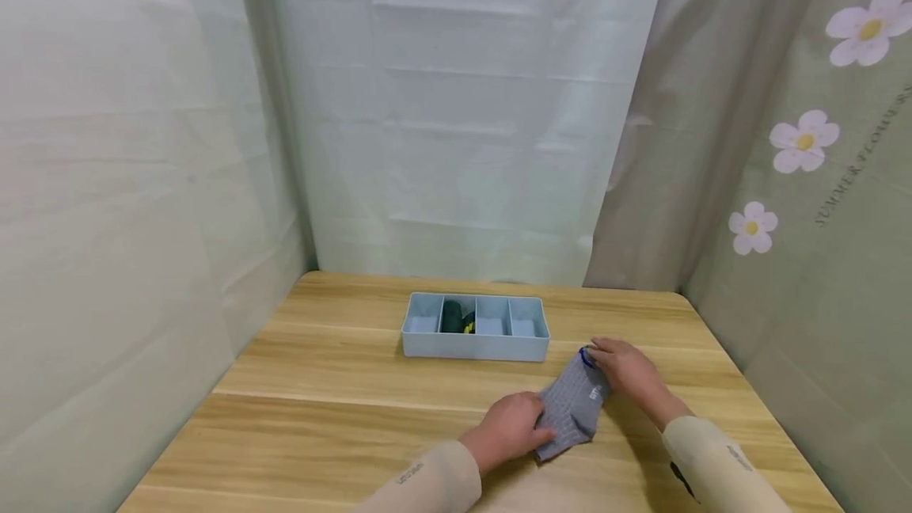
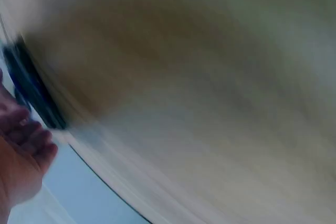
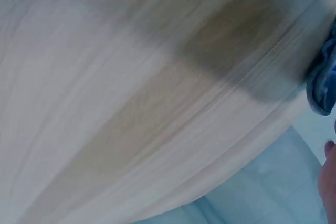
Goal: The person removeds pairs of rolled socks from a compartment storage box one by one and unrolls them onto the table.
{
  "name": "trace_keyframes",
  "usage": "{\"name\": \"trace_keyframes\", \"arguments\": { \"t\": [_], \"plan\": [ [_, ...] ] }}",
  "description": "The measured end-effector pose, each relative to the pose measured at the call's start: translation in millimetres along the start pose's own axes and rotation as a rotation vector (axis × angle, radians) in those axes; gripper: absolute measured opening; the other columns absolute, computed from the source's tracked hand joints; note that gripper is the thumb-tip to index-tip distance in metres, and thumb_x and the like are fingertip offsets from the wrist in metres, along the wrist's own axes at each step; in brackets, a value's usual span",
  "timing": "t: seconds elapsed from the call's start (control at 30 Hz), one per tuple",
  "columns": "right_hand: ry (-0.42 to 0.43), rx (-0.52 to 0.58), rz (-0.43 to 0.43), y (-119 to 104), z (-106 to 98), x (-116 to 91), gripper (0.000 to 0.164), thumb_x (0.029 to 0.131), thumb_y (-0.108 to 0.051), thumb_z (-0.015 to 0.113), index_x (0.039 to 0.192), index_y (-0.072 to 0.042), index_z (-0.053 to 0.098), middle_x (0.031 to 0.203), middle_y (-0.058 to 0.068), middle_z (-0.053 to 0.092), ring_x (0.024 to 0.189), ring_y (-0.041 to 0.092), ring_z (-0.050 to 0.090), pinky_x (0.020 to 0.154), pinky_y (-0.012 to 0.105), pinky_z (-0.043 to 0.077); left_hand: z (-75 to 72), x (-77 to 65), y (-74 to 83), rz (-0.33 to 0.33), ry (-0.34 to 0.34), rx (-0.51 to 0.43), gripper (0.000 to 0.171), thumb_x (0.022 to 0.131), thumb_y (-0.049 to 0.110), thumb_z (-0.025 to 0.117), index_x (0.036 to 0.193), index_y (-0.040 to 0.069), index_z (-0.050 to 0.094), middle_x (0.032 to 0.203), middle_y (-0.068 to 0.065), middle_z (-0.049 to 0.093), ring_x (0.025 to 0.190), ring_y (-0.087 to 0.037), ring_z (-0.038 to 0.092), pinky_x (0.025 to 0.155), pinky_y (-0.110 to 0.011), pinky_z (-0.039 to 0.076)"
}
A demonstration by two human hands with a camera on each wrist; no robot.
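A grey ribbed sock with a blue-trimmed cuff lies slantwise on the table, small white lettering on its side. My left hand grips its lower left end between thumb and fingers. At the upper end, my right hand pinches the cuff. The left wrist view has the left hand at its left edge, fingers bent beside the dark-looking sock. Only a sliver of the right hand and a fold of the sock enter the right wrist view.
Behind the sock stands a light blue organizer box with several compartments. Its second compartment from the left holds a dark green rolled bundle and a dark item with yellow marks. Curtains enclose the wooden table.
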State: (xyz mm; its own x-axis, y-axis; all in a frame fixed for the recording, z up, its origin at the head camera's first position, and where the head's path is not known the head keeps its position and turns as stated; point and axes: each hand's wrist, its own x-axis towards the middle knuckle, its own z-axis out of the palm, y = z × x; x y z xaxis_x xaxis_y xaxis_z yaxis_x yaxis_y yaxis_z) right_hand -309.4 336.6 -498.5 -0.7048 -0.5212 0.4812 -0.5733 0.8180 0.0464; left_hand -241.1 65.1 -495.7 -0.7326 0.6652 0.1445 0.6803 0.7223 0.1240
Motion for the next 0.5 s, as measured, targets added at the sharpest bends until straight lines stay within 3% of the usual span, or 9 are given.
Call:
{"name": "trace_keyframes", "arguments": {
  "t": [0.1,0.23,0.5],
  "plan": [
    [-0.161,0.015,-0.012,-2.5,-0.9,-4.1,0.031,0.092,-0.007,0.067,0.120,0.004,0.068,0.127,0.023,0.062,0.111,0.041,0.062,0.093,0.055,0.048,4.7,-4.4,14.7,-0.032,0.003,0.123,0.046,0.094,0.050,0.062,0.109,0.008,0.070,0.111,0.000,0.066,0.102,-0.011,0.063,0.085,-0.026,0.051],
    [-0.320,0.111,0.107,-3.8,1.1,-12.3,0.044,0.099,-0.019,0.058,0.133,0.009,0.056,0.138,0.029,0.052,0.122,0.047,0.053,0.100,0.059,0.042,8.7,-9.0,20.1,-0.039,-0.017,0.225,0.048,0.094,0.053,0.061,0.115,0.011,0.067,0.117,0.001,0.063,0.114,-0.011,0.058,0.091,-0.031,0.049],
    [-0.343,0.192,0.202,-3.4,8.5,-20.1,0.052,0.101,-0.025,0.055,0.138,0.011,0.049,0.143,0.034,0.043,0.128,0.051,0.045,0.103,0.060,0.038,-0.6,-17.9,-11.7,0.012,-0.092,0.158,0.052,0.095,0.051,0.060,0.132,0.015,0.061,0.140,0.002,0.054,0.131,-0.010,0.048,0.103,-0.039,0.044]
  ]
}}
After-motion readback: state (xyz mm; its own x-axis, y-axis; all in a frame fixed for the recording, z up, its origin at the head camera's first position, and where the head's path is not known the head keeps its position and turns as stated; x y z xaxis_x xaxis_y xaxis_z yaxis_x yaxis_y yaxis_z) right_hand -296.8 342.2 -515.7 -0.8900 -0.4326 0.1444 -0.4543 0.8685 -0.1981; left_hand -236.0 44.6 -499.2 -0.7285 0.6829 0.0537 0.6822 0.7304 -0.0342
